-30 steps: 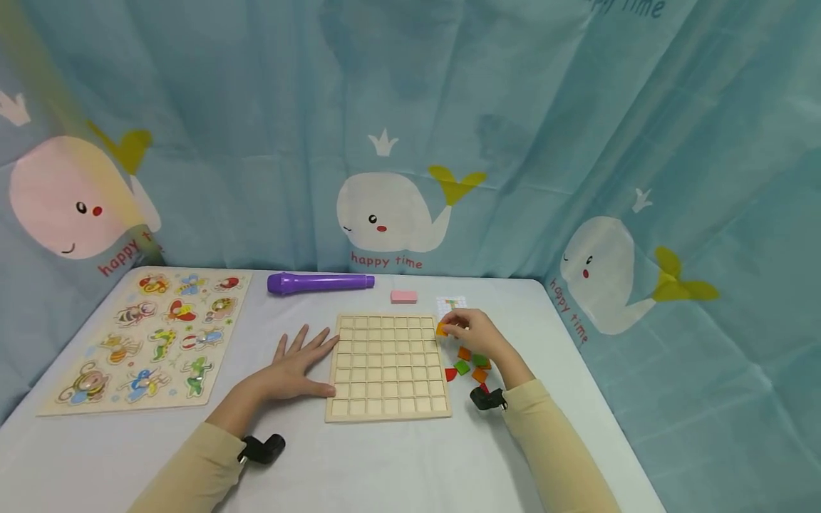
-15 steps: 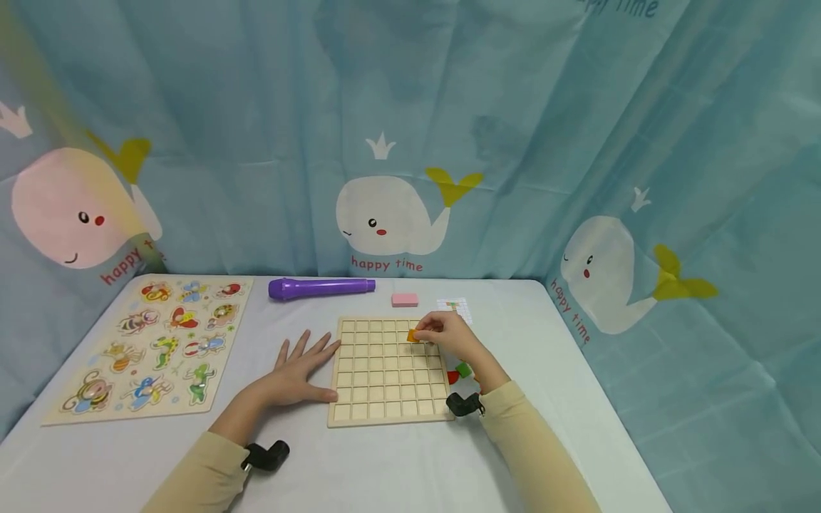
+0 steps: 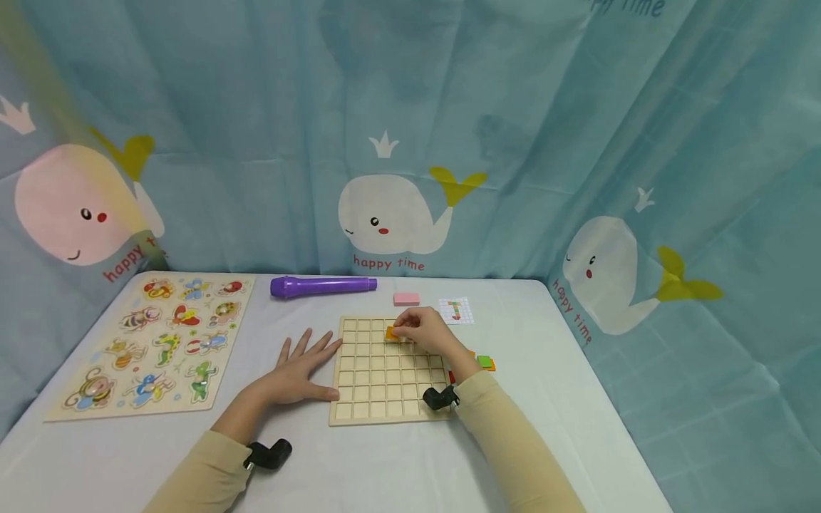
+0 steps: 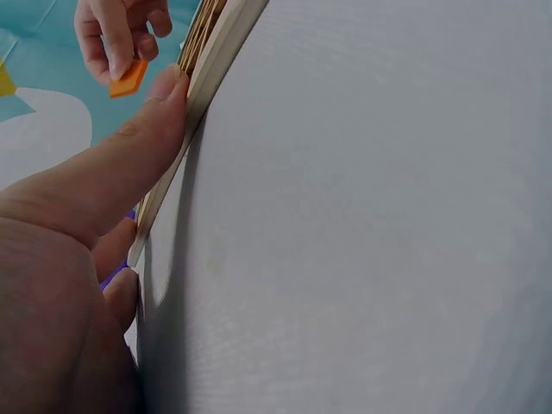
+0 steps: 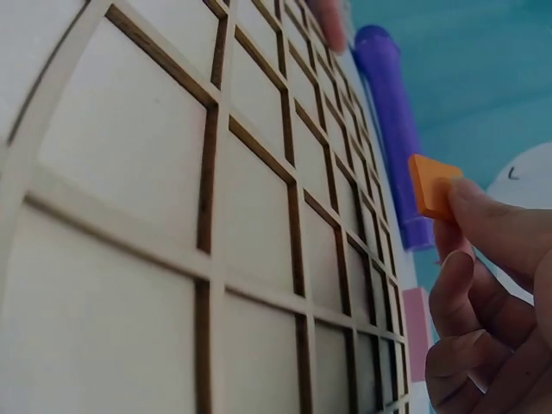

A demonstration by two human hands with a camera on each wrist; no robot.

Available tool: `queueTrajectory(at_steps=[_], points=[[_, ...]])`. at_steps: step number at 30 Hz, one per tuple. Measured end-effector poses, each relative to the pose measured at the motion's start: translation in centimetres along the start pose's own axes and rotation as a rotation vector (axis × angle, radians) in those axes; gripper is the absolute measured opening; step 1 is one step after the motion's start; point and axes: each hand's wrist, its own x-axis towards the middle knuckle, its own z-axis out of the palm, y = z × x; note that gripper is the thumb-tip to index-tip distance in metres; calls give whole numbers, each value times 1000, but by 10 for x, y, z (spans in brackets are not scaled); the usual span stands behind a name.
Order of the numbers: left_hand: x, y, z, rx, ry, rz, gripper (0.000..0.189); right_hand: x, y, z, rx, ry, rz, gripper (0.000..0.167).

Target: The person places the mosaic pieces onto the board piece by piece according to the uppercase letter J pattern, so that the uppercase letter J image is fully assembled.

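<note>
A wooden grid board [image 3: 378,392] lies on the white table, its square cells bare in the right wrist view. Above its far rows, my right hand [image 3: 426,331] pinches a small orange square tile [image 5: 433,186] between thumb and fingertips. In the left wrist view the orange tile [image 4: 128,79] hangs clear of the board's edge. My left hand [image 3: 296,374] rests at the board's left side with fingers spread, the thumb [image 4: 159,112] touching the rim. Beside the board's right edge lie several tiles, among them a green tile [image 3: 484,362], partly hidden by my right arm.
A pattern card [image 3: 455,311] lies beyond the board at right, near a pink block [image 3: 406,298]. Along the back lies a purple toy microphone [image 3: 323,286]. An insect puzzle board [image 3: 144,349] covers the left side. A blue curtain [image 3: 410,92] hangs behind the table.
My right hand has carried the orange tile leftward from the board's right edge to above its far rows. The pattern card has come into fuller view. My left hand has stayed put.
</note>
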Motion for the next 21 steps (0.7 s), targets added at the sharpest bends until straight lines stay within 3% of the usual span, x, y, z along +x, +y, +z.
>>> queueTrajectory(at_steps=[11, 21], points=[[0, 3, 0, -4, -8, -10, 109, 20, -3, 17, 4, 4, 12, 8], [1, 0, 1, -2, -1, -11, 108, 25, -7, 26, -110, 0, -7, 7]])
